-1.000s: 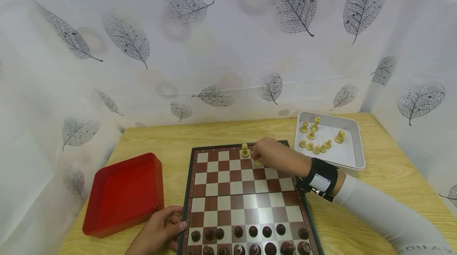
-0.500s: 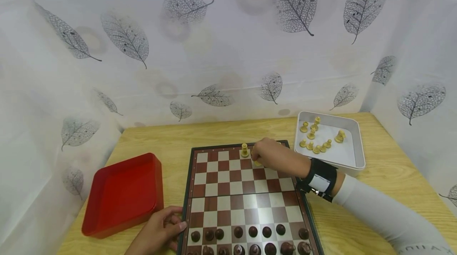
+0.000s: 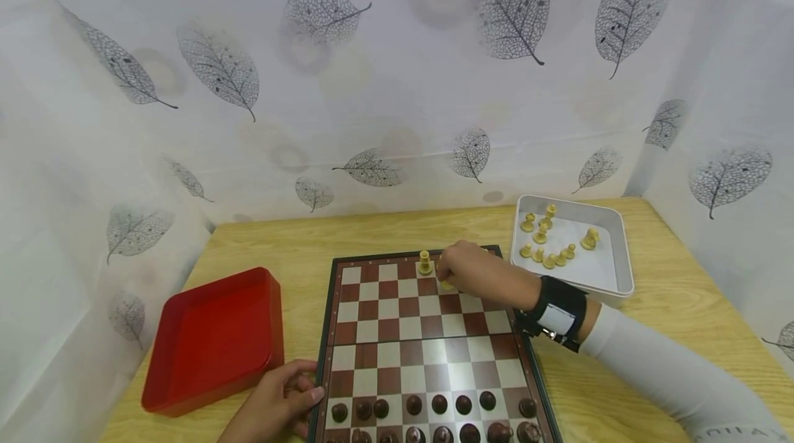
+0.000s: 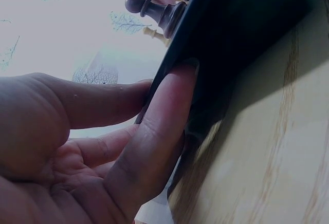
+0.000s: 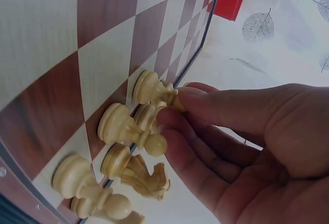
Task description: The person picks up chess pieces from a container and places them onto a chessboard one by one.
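My right hand (image 3: 474,267) pinches a cream pawn (image 5: 147,87) by its head between thumb and fingertips. The pawn's base is at a light square near the far edge of the chessboard (image 3: 378,357). Beside those fingers in the right wrist view stand another cream pawn (image 5: 118,124), a knight (image 5: 134,170) and a third pawn (image 5: 77,178). A cream rook (image 3: 424,262) stands left of the hand in the head view. My left hand (image 3: 276,398) grips the board's left edge, its fingers wrapped around the dark rim (image 4: 180,34).
Dark brown chess pieces (image 3: 439,403) line the near rows of the board. A white tray (image 3: 611,271) at the back right holds several cream pieces. To the left, a red tray (image 3: 211,346) sits on the wooden table (image 3: 279,240). A leaf-patterned sheet (image 3: 397,85) rises behind.
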The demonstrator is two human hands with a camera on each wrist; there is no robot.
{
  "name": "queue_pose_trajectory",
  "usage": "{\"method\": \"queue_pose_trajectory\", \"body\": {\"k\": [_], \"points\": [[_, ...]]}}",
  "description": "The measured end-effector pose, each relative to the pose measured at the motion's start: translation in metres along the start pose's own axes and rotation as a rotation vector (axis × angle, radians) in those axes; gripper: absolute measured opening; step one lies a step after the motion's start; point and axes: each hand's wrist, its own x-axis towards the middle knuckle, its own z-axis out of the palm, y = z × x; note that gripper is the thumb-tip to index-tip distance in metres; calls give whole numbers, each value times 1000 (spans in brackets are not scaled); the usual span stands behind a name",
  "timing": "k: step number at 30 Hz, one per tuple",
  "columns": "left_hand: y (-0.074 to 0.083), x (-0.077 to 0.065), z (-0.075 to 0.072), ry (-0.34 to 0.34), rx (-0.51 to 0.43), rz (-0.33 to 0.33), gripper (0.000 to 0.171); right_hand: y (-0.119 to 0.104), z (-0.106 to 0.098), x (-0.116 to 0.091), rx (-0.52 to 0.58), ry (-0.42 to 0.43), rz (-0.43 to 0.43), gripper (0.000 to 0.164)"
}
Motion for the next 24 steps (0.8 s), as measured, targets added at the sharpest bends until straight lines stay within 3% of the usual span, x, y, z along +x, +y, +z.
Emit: {"method": "queue_pose_trajectory", "body": {"k": [10, 15, 24], "points": [[-3, -2, -1, -20, -17, 2, 70, 7, -18, -11, 4, 17, 43, 17], [-3, -1, 0, -16, -2, 8, 71, 19, -37, -22, -1, 61, 84, 16], [-1, -1, -3, -27, 9, 29, 71, 52, -79, -44, -46, 46, 198, 22]]}}
